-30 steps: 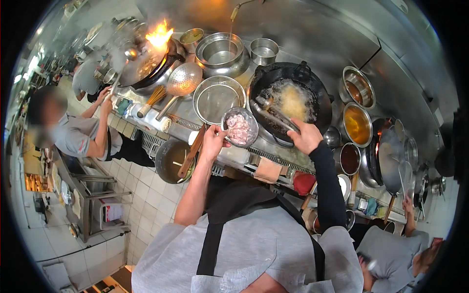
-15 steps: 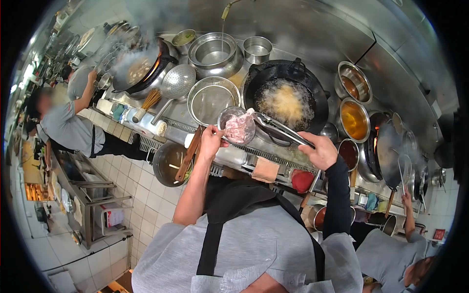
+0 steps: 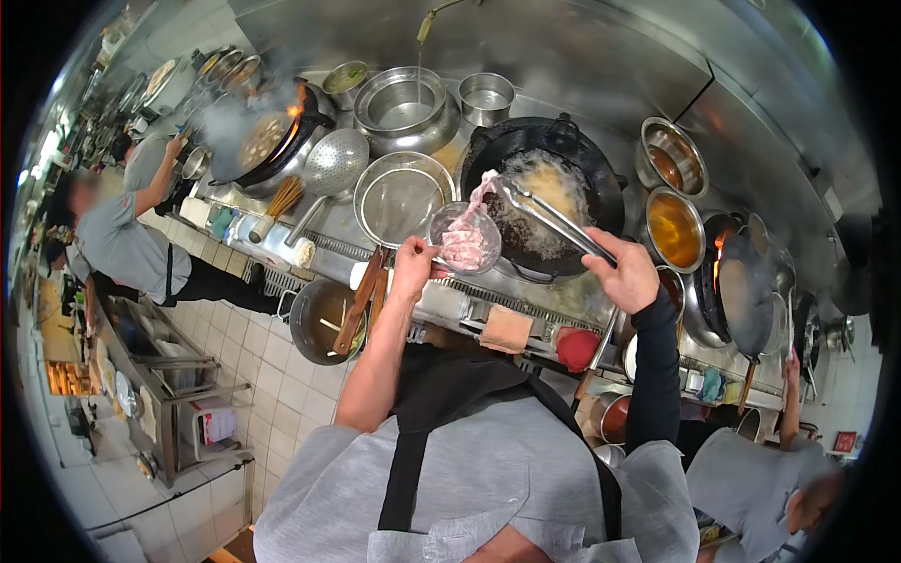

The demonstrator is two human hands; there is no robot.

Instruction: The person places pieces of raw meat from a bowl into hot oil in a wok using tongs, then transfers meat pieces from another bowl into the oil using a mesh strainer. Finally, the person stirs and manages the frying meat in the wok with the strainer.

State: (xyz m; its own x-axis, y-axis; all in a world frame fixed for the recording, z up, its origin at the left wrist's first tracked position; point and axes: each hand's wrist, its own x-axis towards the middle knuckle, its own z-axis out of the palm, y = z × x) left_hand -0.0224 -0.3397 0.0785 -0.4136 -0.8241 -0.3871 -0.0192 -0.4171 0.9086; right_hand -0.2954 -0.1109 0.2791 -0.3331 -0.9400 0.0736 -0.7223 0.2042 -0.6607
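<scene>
My left hand (image 3: 413, 268) grips the rim of a small clear bowl (image 3: 488, 246) that holds pink raw meat (image 3: 462, 246). My right hand (image 3: 627, 272) is closed around metal tongs (image 3: 561, 223). The tips of the tongs pinch one strip of meat (image 3: 483, 188), lifted at the bowl's upper edge. Right behind the bowl, a black wok (image 3: 608, 192) holds bubbling oil with pale yellow food (image 3: 552, 188) in it. Left of the wok, a round wire strainer (image 3: 404, 195) rests over a pan.
A perforated ladle (image 3: 336, 161) and bamboo brush (image 3: 282, 199) lie left. Metal bowls (image 3: 674, 230) stand right of the wok. A pot (image 3: 324, 324) with wooden handles across it hangs low left. One co-worker (image 3: 136, 230) stands at a flaming wok (image 3: 267, 145), another (image 3: 760, 479) at lower right.
The tongs have moved from over the wok to the bowl and now raise a strip of meat from it. The left co-worker has shifted, and the tall flame there has shrunk.
</scene>
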